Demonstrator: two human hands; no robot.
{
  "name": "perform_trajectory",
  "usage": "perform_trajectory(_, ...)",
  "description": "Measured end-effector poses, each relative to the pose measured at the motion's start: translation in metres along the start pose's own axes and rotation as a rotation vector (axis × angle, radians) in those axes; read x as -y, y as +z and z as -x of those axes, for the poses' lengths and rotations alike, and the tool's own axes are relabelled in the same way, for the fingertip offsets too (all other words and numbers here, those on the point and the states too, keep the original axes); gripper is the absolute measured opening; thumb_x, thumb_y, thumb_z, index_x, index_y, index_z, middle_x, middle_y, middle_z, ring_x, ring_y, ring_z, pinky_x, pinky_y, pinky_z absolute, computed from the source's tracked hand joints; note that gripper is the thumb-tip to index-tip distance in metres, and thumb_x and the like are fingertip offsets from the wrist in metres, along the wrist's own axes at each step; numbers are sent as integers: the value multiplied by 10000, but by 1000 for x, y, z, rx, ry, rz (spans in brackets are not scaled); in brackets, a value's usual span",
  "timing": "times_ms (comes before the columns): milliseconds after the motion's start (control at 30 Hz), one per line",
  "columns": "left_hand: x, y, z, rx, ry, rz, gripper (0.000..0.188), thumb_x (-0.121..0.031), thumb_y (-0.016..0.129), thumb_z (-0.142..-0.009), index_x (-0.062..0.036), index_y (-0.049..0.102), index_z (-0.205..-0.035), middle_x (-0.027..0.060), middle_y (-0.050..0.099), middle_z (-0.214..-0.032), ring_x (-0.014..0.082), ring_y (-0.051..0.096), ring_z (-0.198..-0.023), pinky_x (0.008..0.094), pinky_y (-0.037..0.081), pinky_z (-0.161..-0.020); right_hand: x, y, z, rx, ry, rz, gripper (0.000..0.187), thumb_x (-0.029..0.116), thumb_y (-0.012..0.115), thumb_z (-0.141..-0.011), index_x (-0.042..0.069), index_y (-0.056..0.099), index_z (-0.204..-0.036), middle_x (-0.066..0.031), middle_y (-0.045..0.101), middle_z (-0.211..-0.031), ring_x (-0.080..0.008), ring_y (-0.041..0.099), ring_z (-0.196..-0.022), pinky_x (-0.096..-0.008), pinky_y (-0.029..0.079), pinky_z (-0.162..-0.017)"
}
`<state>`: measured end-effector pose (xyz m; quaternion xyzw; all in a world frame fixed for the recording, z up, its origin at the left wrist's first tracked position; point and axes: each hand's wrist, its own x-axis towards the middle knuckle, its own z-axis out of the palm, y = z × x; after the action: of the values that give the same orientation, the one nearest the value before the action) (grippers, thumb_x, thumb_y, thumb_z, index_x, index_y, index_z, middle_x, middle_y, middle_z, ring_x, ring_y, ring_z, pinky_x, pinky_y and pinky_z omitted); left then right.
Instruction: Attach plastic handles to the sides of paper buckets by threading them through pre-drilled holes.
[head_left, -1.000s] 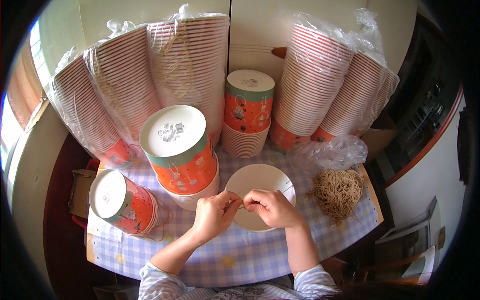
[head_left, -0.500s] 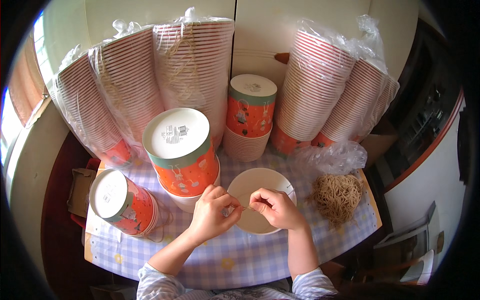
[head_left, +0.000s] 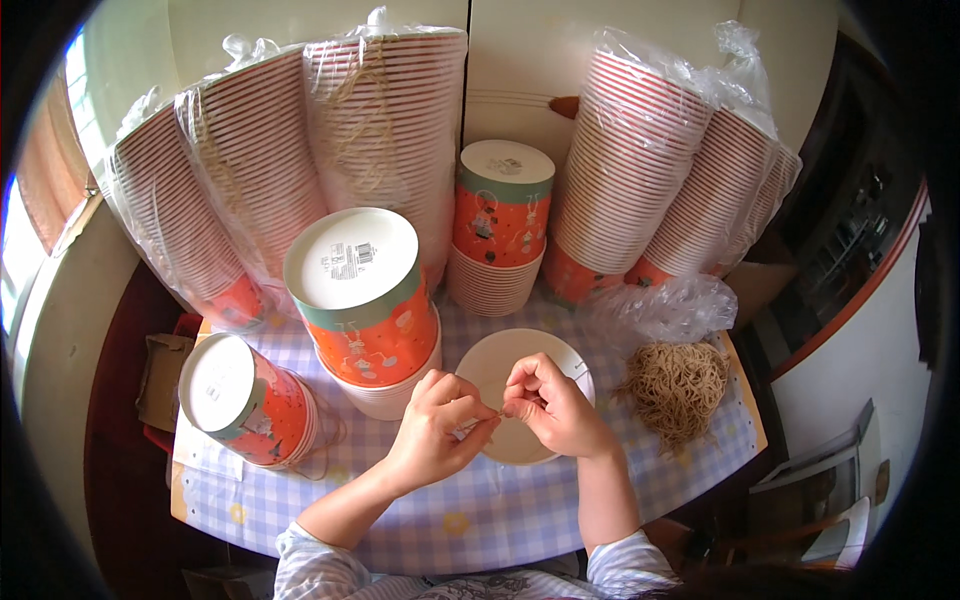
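My left hand (head_left: 438,428) and my right hand (head_left: 560,410) meet fingertip to fingertip, both closed in a pinch on a short bit of thin tan twine (head_left: 502,412). Most of the twine is hidden by the fingers. Under them stands a paper bucket (head_left: 484,362), mouth up, white inside, partly covered by my hands. To the right of it lies a tangled heap of tan twine (head_left: 680,395). Left of my hands is an upside-down stack of orange and green paper buckets (head_left: 365,345), its white base on top.
A shorter tilted bucket stack (head_left: 262,410) sits at the left, another upside-down stack (head_left: 500,225) at the back. Tall plastic-wrapped stacks (head_left: 385,140) line the rear on both sides. Crumpled clear plastic (head_left: 670,305) lies behind the twine heap. A checked cloth (head_left: 390,535) covers the table.
My fingertips have drawn closer together and shifted slightly right over the bucket. The right fingers are raised a little more. The stacks and the twine heap stay in place.
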<state>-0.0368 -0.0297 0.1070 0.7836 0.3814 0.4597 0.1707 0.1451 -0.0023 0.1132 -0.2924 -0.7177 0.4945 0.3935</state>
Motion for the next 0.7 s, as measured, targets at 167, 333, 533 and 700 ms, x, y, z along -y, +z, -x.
perform_trajectory(167, 1, -5, 0, -9, 26, -29, 114, -37, 702, -658, -71, 617, -726, 34, 506, -766, 202, 467, -755, 309, 388, -669, -1, -2, 0, -137, -64, -88, 190, 7, 564, -845, 48, 412, -952, -8, 506, -787, -62, 501, -697, -199, 428, -654)
perform_trajectory(333, 4, -8, -1, -7, 8, -25, 83, -68, 693, -670, -81, 615, -695, 30, 509, -760, 208, 467, -749, 328, 374, -672, 1, -25, 4, -253, -91, -127, 174, 13, 568, -844, 53, 424, -933, -4, 520, -775, -53, 491, -712, -187, 419, -654)
perform_trajectory(533, 8, -15, -2, 50, -50, 27, 57, -65, 679, -679, -72, 626, -698, 35, 520, -730, 210, 482, -730, 319, 407, -670, 9, -35, 12, -212, -59, -89, 112, 21, 568, -845, 42, 466, -884, 3, 524, -784, -60, 503, -713, -194, 425, -669)
perform_trajectory(700, 5, -25, -4, 118, -80, 146, 64, -67, 680, -676, -67, 645, -729, 42, 551, -705, 197, 515, -675, 311, 450, -610, 26, -32, 22, 114, -15, 214, 185, 127, 574, -866, 32, 506, -1010, -18, 573, -747, -76, 553, -703, -225, 451, -633)
